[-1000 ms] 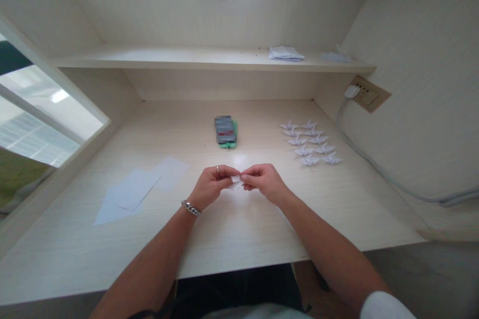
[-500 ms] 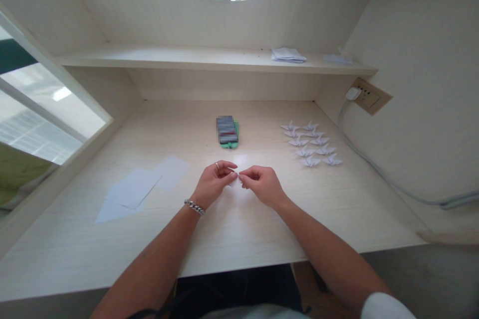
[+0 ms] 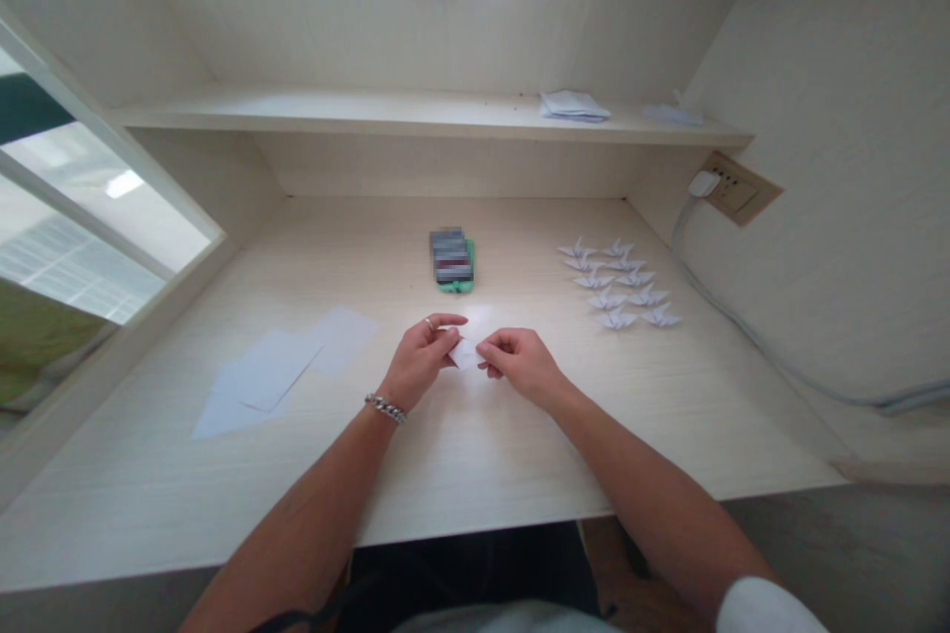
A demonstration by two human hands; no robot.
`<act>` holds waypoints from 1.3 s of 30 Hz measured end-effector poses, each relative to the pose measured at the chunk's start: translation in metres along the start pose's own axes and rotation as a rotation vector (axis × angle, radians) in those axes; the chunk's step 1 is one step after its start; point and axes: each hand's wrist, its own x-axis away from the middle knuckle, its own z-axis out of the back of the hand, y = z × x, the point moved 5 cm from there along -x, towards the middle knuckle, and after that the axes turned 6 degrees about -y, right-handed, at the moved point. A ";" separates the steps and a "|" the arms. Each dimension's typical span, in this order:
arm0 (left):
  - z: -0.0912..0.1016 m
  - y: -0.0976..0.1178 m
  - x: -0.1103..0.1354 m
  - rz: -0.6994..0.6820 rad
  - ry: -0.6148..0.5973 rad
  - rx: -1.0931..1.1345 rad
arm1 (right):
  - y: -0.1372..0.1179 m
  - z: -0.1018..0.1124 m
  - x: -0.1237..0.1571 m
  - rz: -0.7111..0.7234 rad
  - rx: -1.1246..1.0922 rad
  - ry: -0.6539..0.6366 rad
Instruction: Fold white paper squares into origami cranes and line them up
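While the left hand (image 3: pixel 416 368) and the right hand (image 3: pixel 523 366) both pinch one small white folded paper piece (image 3: pixel 464 353) between their fingertips, just above the table (image 3: pixel 482 455), ten white folded paper cranes (image 3: pixel 619 283) lie in two rows beyond the right hand. Which way the piece points is too small to tell.

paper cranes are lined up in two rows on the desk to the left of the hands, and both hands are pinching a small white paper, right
Not quite. The head view shows the paper cranes lined up in two rows on the desk to the right of the hands, not the left. The rest holds: the left hand and the right hand both pinch the small white paper.
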 end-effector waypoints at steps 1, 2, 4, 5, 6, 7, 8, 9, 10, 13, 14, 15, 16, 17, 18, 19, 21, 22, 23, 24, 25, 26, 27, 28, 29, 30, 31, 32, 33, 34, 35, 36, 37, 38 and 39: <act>0.000 -0.001 0.000 0.013 0.000 -0.031 | -0.001 0.000 0.000 0.012 0.006 0.011; -0.002 -0.001 -0.001 0.023 -0.012 -0.082 | -0.002 0.000 0.000 0.026 0.014 0.021; -0.005 -0.002 -0.001 0.022 -0.058 -0.203 | -0.004 0.000 0.001 0.051 0.034 0.043; -0.006 -0.002 -0.002 0.003 -0.073 -0.257 | -0.005 0.000 0.001 0.059 0.042 0.049; -0.006 -0.001 -0.002 -0.023 -0.073 -0.299 | -0.005 0.000 0.001 0.058 0.038 0.046; -0.005 0.000 -0.002 -0.052 -0.060 -0.331 | -0.005 0.000 0.001 0.045 0.018 0.034; -0.004 0.002 -0.001 -0.078 -0.042 -0.355 | -0.005 0.000 0.001 0.019 -0.019 0.013; -0.003 0.004 -0.001 -0.096 -0.028 -0.370 | -0.004 0.001 0.002 -0.017 -0.070 -0.015; -0.001 0.005 -0.001 -0.106 -0.015 -0.376 | -0.003 0.001 0.002 -0.060 -0.125 -0.043; 0.003 0.009 0.000 -0.110 0.011 -0.382 | -0.001 0.006 0.002 -0.160 -0.249 -0.082; 0.003 0.009 0.000 -0.112 0.014 -0.384 | 0.000 0.008 0.002 -0.173 -0.269 -0.079; 0.003 0.010 0.000 -0.114 0.012 -0.388 | 0.001 0.008 0.002 -0.181 -0.278 -0.079; 0.002 0.010 0.001 -0.116 0.008 -0.392 | 0.002 0.007 0.001 -0.180 -0.272 -0.086; 0.001 0.010 0.001 -0.116 0.003 -0.398 | 0.002 0.005 0.001 -0.170 -0.249 -0.101; -0.001 0.009 0.001 -0.113 -0.001 -0.403 | 0.002 0.002 0.000 -0.151 -0.209 -0.115; -0.002 0.009 0.002 -0.108 -0.003 -0.408 | 0.002 0.000 0.000 -0.124 -0.152 -0.124; -0.004 0.009 0.002 -0.097 -0.006 -0.419 | 0.001 -0.002 0.000 -0.062 -0.005 -0.104; -0.005 0.009 0.003 -0.092 -0.011 -0.423 | 0.000 -0.002 0.001 -0.037 0.067 -0.076; -0.006 0.010 0.003 -0.087 -0.018 -0.427 | -0.001 -0.001 0.002 -0.020 0.124 -0.047; -0.006 0.010 0.003 -0.083 -0.021 -0.431 | -0.001 0.000 0.002 -0.010 0.159 -0.027; -0.006 0.010 0.003 -0.078 -0.020 -0.435 | -0.001 0.000 0.003 -0.007 0.165 -0.019; -0.006 0.010 0.003 -0.074 -0.014 -0.436 | -0.001 -0.001 0.003 -0.009 0.146 -0.025; -0.005 0.010 0.003 -0.069 -0.006 -0.434 | 0.000 -0.002 0.002 -0.014 0.108 -0.041; -0.004 0.009 0.003 -0.065 -0.001 -0.428 | 0.001 -0.004 0.002 -0.017 0.065 -0.059; -0.004 0.007 0.002 -0.057 -0.004 -0.412 | 0.002 -0.005 0.001 -0.015 0.030 -0.075; -0.004 0.005 0.002 -0.044 -0.017 -0.379 | 0.003 -0.007 0.000 -0.011 0.007 -0.085; -0.005 0.002 0.001 -0.023 -0.039 -0.327 | 0.003 -0.007 -0.001 -0.005 -0.005 -0.087; -0.006 -0.002 0.000 0.006 -0.064 -0.265 | 0.003 -0.007 -0.002 0.000 -0.006 -0.085; -0.006 -0.005 -0.001 0.036 -0.086 -0.198 | 0.003 -0.007 -0.002 0.002 0.000 -0.080; -0.007 -0.009 -0.002 0.064 -0.097 -0.137 | 0.003 -0.006 -0.002 0.000 0.008 -0.073; -0.007 -0.011 -0.002 0.086 -0.104 -0.095 | 0.002 -0.005 -0.002 -0.003 0.019 -0.064; -0.007 -0.012 -0.003 0.095 -0.107 -0.084 | 0.002 -0.004 -0.001 -0.004 0.033 -0.054; -0.006 -0.012 -0.003 0.093 -0.108 -0.101 | 0.001 -0.003 -0.001 -0.002 0.051 -0.042; -0.006 -0.012 -0.003 0.079 -0.107 -0.137 | 0.001 -0.002 0.000 0.002 0.070 -0.031; -0.006 -0.010 -0.003 0.057 -0.109 -0.182 | 0.000 -0.001 0.001 0.009 0.084 -0.024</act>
